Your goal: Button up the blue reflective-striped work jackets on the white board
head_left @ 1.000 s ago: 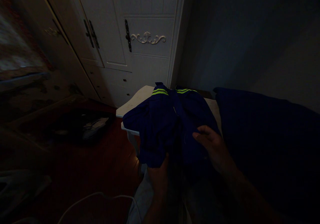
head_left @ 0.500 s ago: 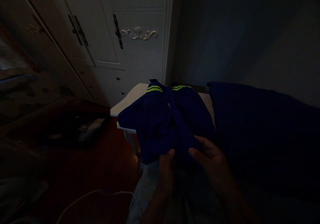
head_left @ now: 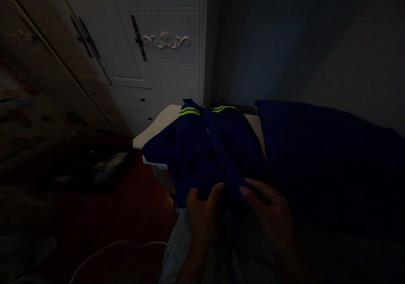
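Note:
A dark blue garment [head_left: 202, 149] with yellow-green stripes at its far end lies over a small white table [head_left: 152, 130] in a dim room. My left hand [head_left: 201, 210] pinches the garment's near edge between thumb and fingers. My right hand [head_left: 268, 210] sits just to the right, fingers curled on the same near edge of the cloth. Both forearms reach in from the bottom of the view.
A white wardrobe [head_left: 142, 64] with dark handles stands behind the table. A large dark blue cushion or bedding [head_left: 325, 157] fills the right side. A white cable [head_left: 120, 246] curves over the dark red floor, and dim clutter [head_left: 104, 166] lies at the left.
My right hand has slid from the middle of the garment down to its near edge. My left hand has come up from under the cloth and now grips the edge beside it.

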The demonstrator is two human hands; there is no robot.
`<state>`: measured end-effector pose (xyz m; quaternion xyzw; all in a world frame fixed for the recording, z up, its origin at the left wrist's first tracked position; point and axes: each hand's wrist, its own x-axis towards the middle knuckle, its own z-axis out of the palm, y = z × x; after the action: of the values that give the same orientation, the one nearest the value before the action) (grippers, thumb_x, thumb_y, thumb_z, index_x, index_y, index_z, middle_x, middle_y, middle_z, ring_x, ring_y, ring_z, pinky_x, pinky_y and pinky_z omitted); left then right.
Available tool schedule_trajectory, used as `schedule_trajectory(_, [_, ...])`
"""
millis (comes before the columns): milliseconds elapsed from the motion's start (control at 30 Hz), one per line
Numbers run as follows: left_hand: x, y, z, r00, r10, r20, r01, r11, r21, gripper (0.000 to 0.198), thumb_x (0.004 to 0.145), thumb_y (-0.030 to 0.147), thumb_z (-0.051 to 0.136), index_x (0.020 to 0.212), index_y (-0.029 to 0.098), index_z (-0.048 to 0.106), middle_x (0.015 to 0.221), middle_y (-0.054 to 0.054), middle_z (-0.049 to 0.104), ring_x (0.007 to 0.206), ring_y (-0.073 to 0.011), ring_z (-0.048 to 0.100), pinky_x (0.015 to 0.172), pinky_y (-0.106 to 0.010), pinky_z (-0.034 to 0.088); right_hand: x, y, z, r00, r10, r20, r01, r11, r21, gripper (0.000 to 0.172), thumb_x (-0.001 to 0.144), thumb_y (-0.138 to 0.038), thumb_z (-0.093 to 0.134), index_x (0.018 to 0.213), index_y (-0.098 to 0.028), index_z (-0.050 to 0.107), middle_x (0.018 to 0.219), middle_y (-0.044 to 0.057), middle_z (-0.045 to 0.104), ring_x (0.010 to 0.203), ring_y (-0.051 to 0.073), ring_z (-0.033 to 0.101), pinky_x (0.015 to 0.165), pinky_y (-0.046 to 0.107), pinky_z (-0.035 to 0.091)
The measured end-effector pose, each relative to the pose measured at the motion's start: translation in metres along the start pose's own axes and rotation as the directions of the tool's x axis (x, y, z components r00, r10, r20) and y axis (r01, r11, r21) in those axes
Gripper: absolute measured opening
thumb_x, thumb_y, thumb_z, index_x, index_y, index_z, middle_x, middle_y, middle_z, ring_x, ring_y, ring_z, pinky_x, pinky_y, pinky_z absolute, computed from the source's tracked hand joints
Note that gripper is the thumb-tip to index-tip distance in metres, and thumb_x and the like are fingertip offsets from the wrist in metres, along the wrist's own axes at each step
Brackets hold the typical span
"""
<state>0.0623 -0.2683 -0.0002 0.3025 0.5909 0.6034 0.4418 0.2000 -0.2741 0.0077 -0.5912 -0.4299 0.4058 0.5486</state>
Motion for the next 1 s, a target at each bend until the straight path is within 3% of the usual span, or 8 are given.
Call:
schedule_trajectory(133, [-0.004,-0.006,0.002,1.000,-0.024,-0.019,0.023,0.999,-0.024,0.040,0.059,0.046,0.085,0.078,0.012,0.073,0.076,-0.007,0.074,0.068,-0.0203,0.069,0.061,-0.027,0.054,-0.003,-0.004,0.003,1.000,-0.025,-0.010,0.025,1.000,0.005,0.029,0.068,-0.044,0.081,0.087,-0.022,0.079,0.083,0.004,0.077,0.071,0.019,0.072,0.063,0.024,0.059])
schedule_trajectory(233, [-0.008,-0.008,0.003,0.999,-0.030,0.014,0.031,0.999,-0.019,0.040,0.065,0.050,0.080,0.073,0.012,0.075,0.073,-0.007,0.074,0.067,-0.0203,0.068,0.058,-0.026,0.052,-0.004,-0.005,0.004,0.995,-0.096,-0.006,0.096,0.995,-0.006,0.024,0.070,-0.042,0.079,0.085,-0.022,0.079,0.081,0.004,0.076,0.072,0.019,0.072,0.064,0.025,0.059])
schedule_trajectory(367, [-0.012,-0.002,0.002,0.995,-0.027,0.098,0.035,0.996,-0.083,0.036,0.070,0.046,0.078,0.084,0.013,0.079,0.086,-0.008,0.077,0.082,-0.0237,0.071,0.071,-0.028,0.055,-0.005,-0.005,0.005,0.975,-0.219,0.023,0.220,0.976,-0.004,0.015,0.076,-0.035,0.076,0.087,-0.025,0.079,0.091,0.003,0.076,0.080,0.018,0.073,0.071,0.024,0.060])
schedule_trajectory(500, [-0.014,0.008,-0.001,0.999,-0.031,0.025,0.034,0.993,-0.111,0.034,0.069,0.040,0.078,0.090,0.014,0.079,0.094,-0.008,0.077,0.092,-0.0254,0.071,0.082,-0.032,0.056,-0.007,-0.007,0.006,0.934,-0.356,0.027,0.357,0.932,-0.071,0.010,0.080,-0.029,0.072,0.088,-0.027,0.078,0.090,0.001,0.075,0.082,0.015,0.072,0.074,0.022,0.060])
schedule_trajectory(600, [-0.014,0.014,-0.002,0.999,0.007,-0.050,-0.012,0.995,-0.099,0.029,0.068,0.037,0.078,0.088,0.016,0.079,0.091,-0.006,0.077,0.090,-0.0244,0.071,0.080,-0.030,0.056,-0.009,-0.007,0.007,0.897,-0.443,0.014,0.441,0.888,-0.131,0.012,0.082,-0.024,0.070,0.091,-0.028,0.077,0.090,0.000,0.074,0.082,0.013,0.071,0.075,0.020,0.059])
schedule_trajectory(733, [-0.014,0.013,-0.001,0.994,0.109,0.014,-0.109,0.994,0.003,0.020,0.070,0.034,0.077,0.079,0.017,0.080,0.078,-0.003,0.076,0.074,-0.0196,0.070,0.067,-0.024,0.055,-0.010,-0.005,0.012,0.868,-0.494,0.050,0.496,0.859,-0.127,0.016,0.084,-0.021,0.069,0.095,-0.030,0.076,0.094,-0.001,0.074,0.086,0.012,0.071,0.077,0.020,0.058])
schedule_trajectory(833, [-0.015,0.008,0.000,0.974,0.224,0.039,-0.228,0.964,0.136,0.015,0.071,0.031,0.076,0.069,0.017,0.079,0.064,0.000,0.072,0.057,-0.0146,0.064,0.056,-0.021,0.050,-0.011,-0.003,0.014,0.878,-0.475,0.056,0.478,0.873,-0.098,0.016,0.084,-0.021,0.069,0.095,-0.030,0.076,0.096,-0.001,0.074,0.088,0.013,0.071,0.079,0.020,0.058])
schedule_trajectory(1000, [-0.015,0.009,0.001,0.924,0.366,0.108,-0.380,0.910,0.169,0.011,0.077,0.024,0.071,0.080,0.021,0.081,0.074,0.002,0.075,0.064,-0.0145,0.068,0.065,-0.020,0.052,-0.012,-0.004,0.013,0.905,-0.418,0.071,0.422,0.906,-0.035,0.018,0.086,-0.022,0.068,0.098,-0.032,0.077,0.099,0.000,0.074,0.090,0.014,0.071,0.079,0.021,0.059])
